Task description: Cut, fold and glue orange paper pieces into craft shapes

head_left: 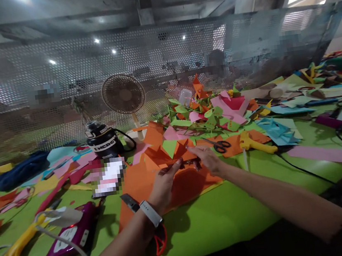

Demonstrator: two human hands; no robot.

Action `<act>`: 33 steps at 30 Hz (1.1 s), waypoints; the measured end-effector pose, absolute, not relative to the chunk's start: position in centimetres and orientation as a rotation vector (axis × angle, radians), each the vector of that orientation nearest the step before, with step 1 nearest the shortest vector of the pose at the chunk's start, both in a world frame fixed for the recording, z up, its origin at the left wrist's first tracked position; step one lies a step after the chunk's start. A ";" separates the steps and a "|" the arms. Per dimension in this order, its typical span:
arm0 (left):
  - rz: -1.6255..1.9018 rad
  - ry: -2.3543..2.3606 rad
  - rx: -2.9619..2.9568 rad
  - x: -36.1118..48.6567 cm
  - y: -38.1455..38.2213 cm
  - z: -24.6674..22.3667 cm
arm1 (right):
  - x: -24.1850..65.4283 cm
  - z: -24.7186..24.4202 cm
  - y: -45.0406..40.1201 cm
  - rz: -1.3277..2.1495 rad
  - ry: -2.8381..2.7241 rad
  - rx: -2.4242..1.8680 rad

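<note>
Both hands meet at a folded orange paper piece [159, 158] with a light-green patch in its middle. My left hand [164, 185] grips its near edge, thumb on top; a watch is on that wrist. My right hand [208, 158] pinches its right side, the fingertips partly hidden. Beneath lies a large orange paper sheet [184, 188] with a yellow edge showing under it. A tool with a red-orange loop handle [161, 242] lies partly covered by my left wrist. Right of my right hand are black scissors [221, 145] and a yellow glue gun [258, 143].
A pile of cut, folded paper [209, 115] rises behind the hands. At left stand a black bottle [102, 140] and a fan [123, 94]. Nearer are a purple power strip [73, 233] and another yellow glue gun [23, 243]. Cords cross the green tabletop [220, 221].
</note>
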State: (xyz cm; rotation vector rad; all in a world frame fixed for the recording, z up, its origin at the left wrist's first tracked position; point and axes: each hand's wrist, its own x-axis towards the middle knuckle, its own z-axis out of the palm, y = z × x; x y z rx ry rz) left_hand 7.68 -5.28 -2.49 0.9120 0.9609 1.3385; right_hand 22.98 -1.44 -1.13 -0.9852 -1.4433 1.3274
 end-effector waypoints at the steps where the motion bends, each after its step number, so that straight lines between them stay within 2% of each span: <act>1: 1.333 0.973 0.911 7.7 -5.3 -2.4 | 23.0 -1.1 -1.4 1.320 -1.441 -0.984; 9: 1.290 0.955 0.973 7.4 -5.2 -1.5 | 23.3 -0.8 -1.3 1.276 -1.442 -1.007; 15: 1.397 0.972 0.946 6.2 -4.2 -0.7 | 23.6 0.0 -1.8 1.414 -1.621 -0.968; 22: 1.333 0.987 0.953 5.9 -3.4 -1.1 | 23.6 -0.2 -2.1 1.599 -1.745 -0.989; 26: 1.322 0.985 1.047 4.6 -3.3 0.3 | 24.3 -0.2 -1.2 1.525 -1.661 -0.938; 28: 1.198 0.966 1.163 3.4 -3.6 1.7 | 24.8 0.0 -0.3 1.398 -1.402 -0.935; 30: 0.840 0.896 1.451 2.3 -4.2 3.2 | 25.2 0.1 0.4 1.326 -1.180 -0.937; 33: 0.622 0.852 1.586 1.3 -4.9 4.4 | 25.3 0.1 0.9 1.432 -1.163 -0.916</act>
